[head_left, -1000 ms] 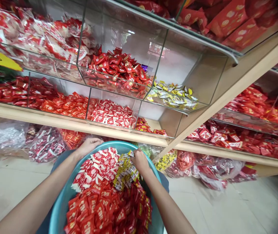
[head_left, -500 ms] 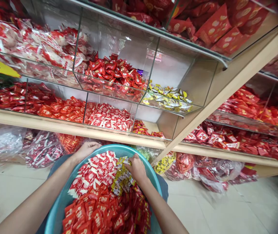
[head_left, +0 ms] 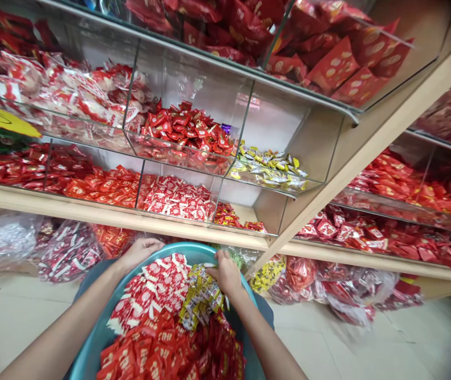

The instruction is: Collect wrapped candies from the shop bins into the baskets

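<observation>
A teal plastic basket (head_left: 84,352) sits between my forearms, over my lap. My left hand (head_left: 143,253) is closed at its far left rim, the fingers curled over the edge and partly hidden. At the far right rim my right hand (head_left: 228,273) grips the edge, its thumb on the inner side beside the yellow-wrapped candies (head_left: 199,295). Red-and-white wrapped candies (head_left: 162,282) fill the basket's far left. Orange-red packets (head_left: 150,343) lie nearest me, and darker red packets (head_left: 219,348) are at the near right, partly behind my right forearm.
Ahead stands a wooden shelf (head_left: 189,232) with clear compartments of wrapped sweets. A yellow price tag (head_left: 3,119) hangs at left. Under the shelf are plastic bags of sweets (head_left: 70,250), with more bags (head_left: 339,285) at right on the tiled floor (head_left: 352,343).
My right hand has shifted from the yellow-wrapped candies onto the basket's rim. My left hand stays at the far left rim. The shelves appear slightly lower in view.
</observation>
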A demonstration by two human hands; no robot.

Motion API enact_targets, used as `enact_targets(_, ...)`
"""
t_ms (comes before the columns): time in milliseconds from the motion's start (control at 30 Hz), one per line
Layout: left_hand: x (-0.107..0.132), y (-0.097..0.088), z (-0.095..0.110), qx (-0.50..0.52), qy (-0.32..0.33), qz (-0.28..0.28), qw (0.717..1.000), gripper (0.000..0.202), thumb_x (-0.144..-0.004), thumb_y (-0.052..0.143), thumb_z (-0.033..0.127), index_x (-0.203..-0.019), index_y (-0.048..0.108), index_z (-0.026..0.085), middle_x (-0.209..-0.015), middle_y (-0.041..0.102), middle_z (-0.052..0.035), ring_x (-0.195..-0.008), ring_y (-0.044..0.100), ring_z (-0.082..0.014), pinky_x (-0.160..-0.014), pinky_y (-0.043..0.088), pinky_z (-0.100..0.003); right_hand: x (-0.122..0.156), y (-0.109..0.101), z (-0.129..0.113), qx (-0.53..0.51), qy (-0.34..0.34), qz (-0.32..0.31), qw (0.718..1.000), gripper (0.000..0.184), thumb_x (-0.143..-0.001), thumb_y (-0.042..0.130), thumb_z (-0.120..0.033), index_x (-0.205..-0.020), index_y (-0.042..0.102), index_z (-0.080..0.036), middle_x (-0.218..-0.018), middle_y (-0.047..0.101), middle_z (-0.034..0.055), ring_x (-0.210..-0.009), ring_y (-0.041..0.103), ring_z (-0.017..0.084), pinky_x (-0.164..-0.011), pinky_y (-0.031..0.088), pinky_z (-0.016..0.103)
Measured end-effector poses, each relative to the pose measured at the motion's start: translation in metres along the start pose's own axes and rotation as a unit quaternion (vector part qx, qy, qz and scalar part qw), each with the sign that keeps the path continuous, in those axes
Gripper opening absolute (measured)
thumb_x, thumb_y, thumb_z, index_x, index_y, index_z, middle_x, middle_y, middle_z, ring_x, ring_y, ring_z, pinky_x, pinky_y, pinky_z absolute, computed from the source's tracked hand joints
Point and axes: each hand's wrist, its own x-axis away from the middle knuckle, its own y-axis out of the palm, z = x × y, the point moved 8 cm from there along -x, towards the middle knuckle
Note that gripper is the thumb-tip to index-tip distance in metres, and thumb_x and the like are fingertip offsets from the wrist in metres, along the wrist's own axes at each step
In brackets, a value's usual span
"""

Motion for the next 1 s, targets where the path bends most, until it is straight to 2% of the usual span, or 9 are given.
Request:
enact_targets(100, -0.002, -0.002, -0.002, 0.004, 0.004, -0.006, 1.0, 0.037, -0.053, 0.071, 0.048, -0.072, 0.072, 0.016, -0.071, 0.073, -0.0045, -0.069, 0.065, -0.0203, -0.067, 0.049, -0.027, 0.004, -0.013, -0.008, 0.003, -0.004, -0.011, 1.0, 0.039, -0.073, 0.058, -0.039, -0.107, 0.051, -0.02, -0.105, 0.055, 0.0096, -0.085, 0.059, 0.023, -0.067, 0.04, 0.03)
enact_targets(167, -0.002, -0.002, -0.002, 0.004, 0.0, -0.007, 1.0, 0.04, -0.052, 0.071, 0.05, -0.073, 0.071, 0.015, -0.07, 0.073, -0.0046, -0.069, 0.065, -0.0208, -0.066, 0.049, -0.027, 0.008, -0.047, -0.02, -0.039, -0.042, 0.009, 0.998, 0.039, -0.075, 0.057, -0.039, -0.109, 0.052, -0.021, -0.103, 0.057, 0.0085, -0.086, 0.059, 0.021, -0.068, 0.041, 0.029)
enact_targets(233, -0.002, -0.002, -0.002, 0.005, -0.006, -0.007, 1.0, 0.042, -0.052, 0.071, 0.052, -0.073, 0.071, 0.015, -0.07, 0.073, -0.0042, -0.067, 0.065, -0.0204, -0.066, 0.049, -0.027, 0.012, -0.103, -0.038, -0.093, -0.11, 0.052, 0.988, 0.032, -0.078, 0.053, -0.038, -0.106, 0.055, -0.021, -0.092, 0.061, 0.0052, -0.081, 0.058, 0.018, -0.068, 0.041, 0.027)
enact_targets(400, 0.0, 0.002, 0.004, 0.001, 0.0, -0.012, 1.0, 0.042, -0.051, 0.07, 0.054, -0.069, 0.071, 0.015, -0.068, 0.072, -0.0043, -0.066, 0.064, -0.0206, -0.064, 0.048, -0.027, 0.007, -0.278, -0.072, -0.129, -0.226, 0.252, 0.932, 0.022, -0.081, 0.05, -0.034, -0.087, 0.063, -0.017, -0.075, 0.064, 0.0023, -0.061, 0.052, 0.011, -0.061, 0.041, 0.024)
enact_targets(500, -0.001, 0.002, 0.002, -0.002, 0.003, -0.018, 1.0, 0.042, -0.051, 0.07, 0.054, -0.07, 0.072, 0.017, -0.07, 0.073, -0.0043, -0.067, 0.065, -0.0211, -0.065, 0.049, -0.027, -0.028, -0.336, -0.077, -0.112, -0.226, 0.307, 0.918, 0.018, -0.078, 0.052, -0.025, -0.082, 0.064, -0.013, -0.073, 0.065, 0.0035, -0.062, 0.053, 0.011, -0.065, 0.043, 0.027)
enact_targets(567, -0.003, 0.002, -0.001, -0.001, 0.006, -0.024, 1.0, 0.041, -0.053, 0.069, 0.054, -0.072, 0.072, 0.018, -0.07, 0.073, -0.0038, -0.068, 0.065, -0.0211, -0.066, 0.049, -0.027, -0.065, -0.336, -0.084, -0.098, -0.242, 0.233, 0.937, 0.017, -0.075, 0.053, -0.019, -0.083, 0.065, -0.011, -0.075, 0.065, 0.0039, -0.065, 0.055, 0.011, -0.067, 0.044, 0.027)
enact_targets(667, -0.006, 0.0, -0.005, -0.004, 0.011, -0.03, 0.999, 0.041, -0.056, 0.067, 0.055, -0.073, 0.072, 0.018, -0.071, 0.073, -0.0038, -0.07, 0.065, -0.0218, -0.067, 0.049, -0.027, -0.108, -0.307, -0.094, -0.089, -0.26, 0.067, 0.959, 0.025, -0.069, 0.056, -0.01, -0.092, 0.065, -0.01, -0.083, 0.066, 0.0031, -0.071, 0.057, 0.01, -0.071, 0.045, 0.025)
enact_targets(733, -0.007, -0.002, -0.007, -0.01, 0.01, -0.026, 1.0, 0.041, -0.056, 0.067, 0.055, -0.071, 0.072, 0.018, -0.071, 0.073, -0.0039, -0.07, 0.066, -0.0225, -0.067, 0.05, -0.028, -0.122, -0.291, -0.096, -0.09, -0.251, -0.005, 0.964, 0.031, -0.067, 0.058, -0.009, -0.097, 0.065, -0.012, -0.085, 0.066, 0.0013, -0.073, 0.057, 0.009, -0.072, 0.045, 0.023)
enact_targets(1000, -0.006, -0.001, -0.001, -0.019, 0.012, -0.026, 0.999, 0.041, -0.055, 0.067, 0.058, -0.07, 0.072, 0.02, -0.072, 0.074, -0.0031, -0.074, 0.066, -0.0246, -0.069, 0.05, -0.028, -0.128, -0.278, -0.082, -0.079, -0.182, -0.123, 0.972, 0.024, -0.071, 0.06, -0.029, -0.089, 0.069, -0.017, -0.073, 0.066, -0.0003, -0.062, 0.056, 0.009, -0.061, 0.044, 0.021)
